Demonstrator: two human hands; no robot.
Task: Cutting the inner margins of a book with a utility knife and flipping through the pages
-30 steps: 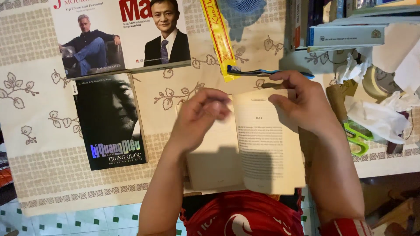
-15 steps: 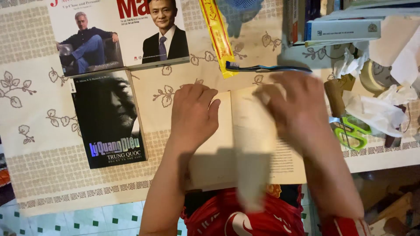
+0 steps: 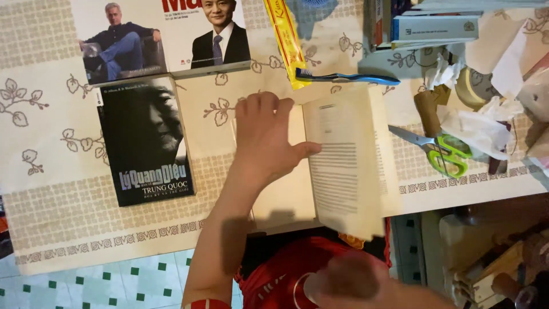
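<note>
An open book lies at the table's near edge. My left hand rests flat on its left page, fingers spread, holding nothing. A printed page stands partly lifted and blurred over the right half. My right hand is a blur low in the view, below the book and over my red shirt, apart from the page; its fingers cannot be made out.
A dark-covered book lies left of the open one, with two more books behind it. A blue toothbrush and a yellow packet lie just beyond. Green-handled scissors, crumpled paper and clutter fill the right. The patterned tablecloth covers the table.
My right hand has left the book's right page and dropped toward my lap. A page has swung over in a blur. My left hand stays pressed on the left page.
</note>
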